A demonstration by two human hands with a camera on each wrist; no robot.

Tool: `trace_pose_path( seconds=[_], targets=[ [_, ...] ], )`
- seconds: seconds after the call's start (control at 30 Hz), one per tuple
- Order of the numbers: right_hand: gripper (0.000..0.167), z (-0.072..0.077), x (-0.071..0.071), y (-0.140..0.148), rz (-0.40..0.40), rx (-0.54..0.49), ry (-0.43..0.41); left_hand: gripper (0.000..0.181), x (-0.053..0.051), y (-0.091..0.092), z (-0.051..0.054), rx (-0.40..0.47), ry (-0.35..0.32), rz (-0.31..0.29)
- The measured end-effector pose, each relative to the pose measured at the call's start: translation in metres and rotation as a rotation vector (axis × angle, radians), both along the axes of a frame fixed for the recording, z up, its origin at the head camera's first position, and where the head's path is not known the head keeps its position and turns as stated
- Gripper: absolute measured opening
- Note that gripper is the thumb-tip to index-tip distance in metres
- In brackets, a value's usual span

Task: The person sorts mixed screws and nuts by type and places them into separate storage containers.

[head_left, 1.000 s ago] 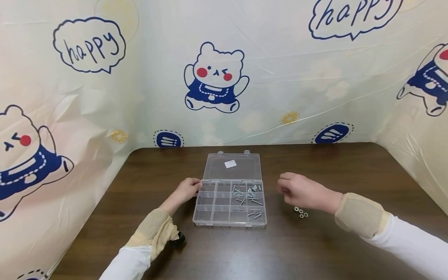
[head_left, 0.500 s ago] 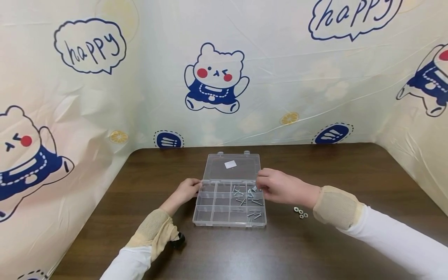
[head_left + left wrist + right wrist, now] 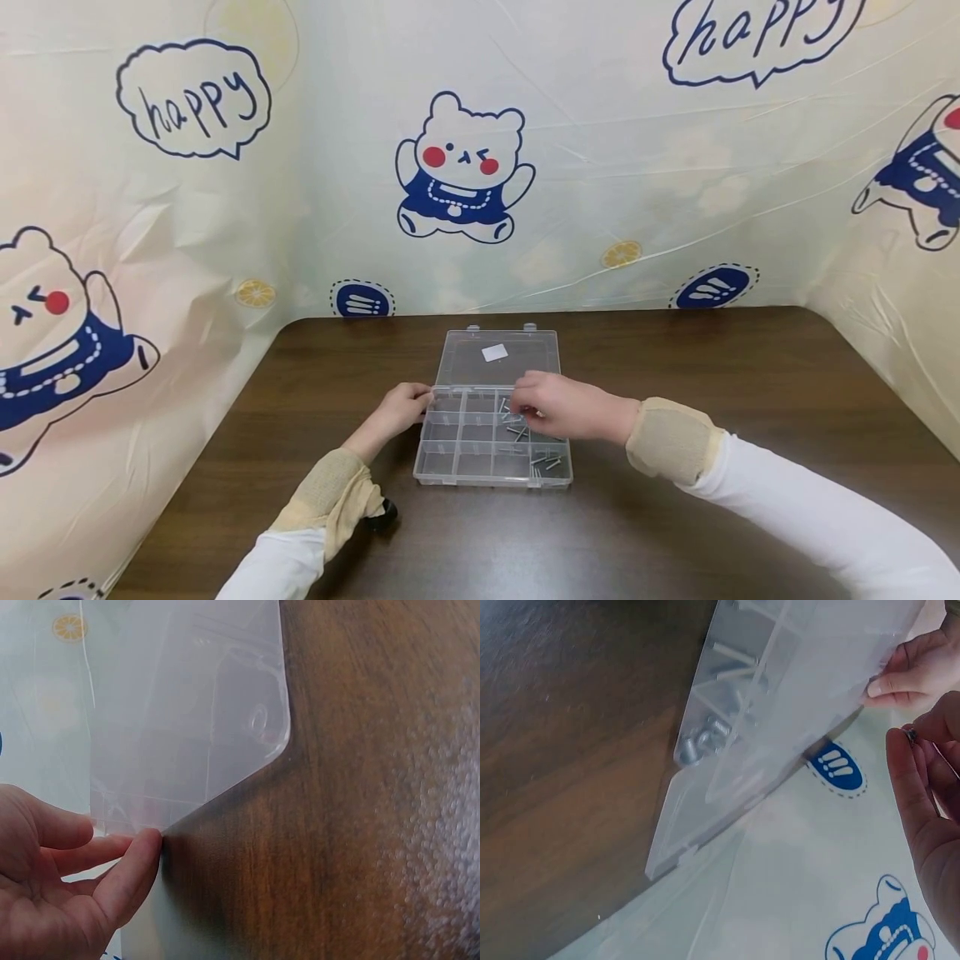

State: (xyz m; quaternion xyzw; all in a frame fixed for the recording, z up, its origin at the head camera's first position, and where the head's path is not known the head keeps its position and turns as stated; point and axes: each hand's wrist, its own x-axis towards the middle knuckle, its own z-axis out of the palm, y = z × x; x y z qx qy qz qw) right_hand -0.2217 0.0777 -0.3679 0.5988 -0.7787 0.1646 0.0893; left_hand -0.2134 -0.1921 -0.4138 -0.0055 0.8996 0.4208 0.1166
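Observation:
A clear plastic compartment box (image 3: 474, 482) lies with its lid (image 3: 517, 367) folded back. My left hand (image 3: 397, 410) holds its left edge near the hinge; in the left wrist view, thumb and fingers pinch the corner of the box (image 3: 202, 735). My right hand (image 3: 570, 407) is over the back right compartments, hiding some of them. In the right wrist view, the thumb and index finger pinch a small metal nut (image 3: 910, 735), mostly covered. Screws (image 3: 517, 433) lie in the middle compartments, and more screws (image 3: 551, 461) in the front right one.
The left compartments (image 3: 441, 458) hold nothing visible. A black wrist-camera part (image 3: 382, 515) sticks out by the left wrist. The dark wooden table (image 3: 480, 542) meets a printed cloth backdrop (image 3: 570, 208) at its back edge.
My right hand has moved left from beside the box to over its right-hand compartments. Its arm now covers the small nuts that lay on the table. The left hand has stayed put.

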Motion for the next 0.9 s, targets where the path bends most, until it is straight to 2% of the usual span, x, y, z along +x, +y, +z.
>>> trace_pose_path(
  seconds=[0.23,0.4,0.53,0.67,0.9],
  targets=[
    [0.018,-0.006,0.003,-0.004,-0.020,0.033,0.015,0.031,0.000,0.000,-0.001,0.009,0.001,0.007],
    [0.019,-0.005,0.004,0.003,-0.074,0.101,0.026,0.031,0.000,-0.001,-0.001,0.007,0.000,0.009],
    [0.019,-0.006,0.003,0.012,-0.082,0.140,0.041,0.032,0.001,-0.001,0.000,0.004,-0.003,0.013],
    [0.016,-0.008,-0.001,0.024,-0.108,0.172,0.014,0.032,0.001,0.000,0.002,0.001,0.005,0.006],
    [0.014,-0.011,-0.006,0.046,-0.211,0.220,-0.078,0.031,0.001,0.000,0.002,0.003,0.008,0.002]
  ],
)
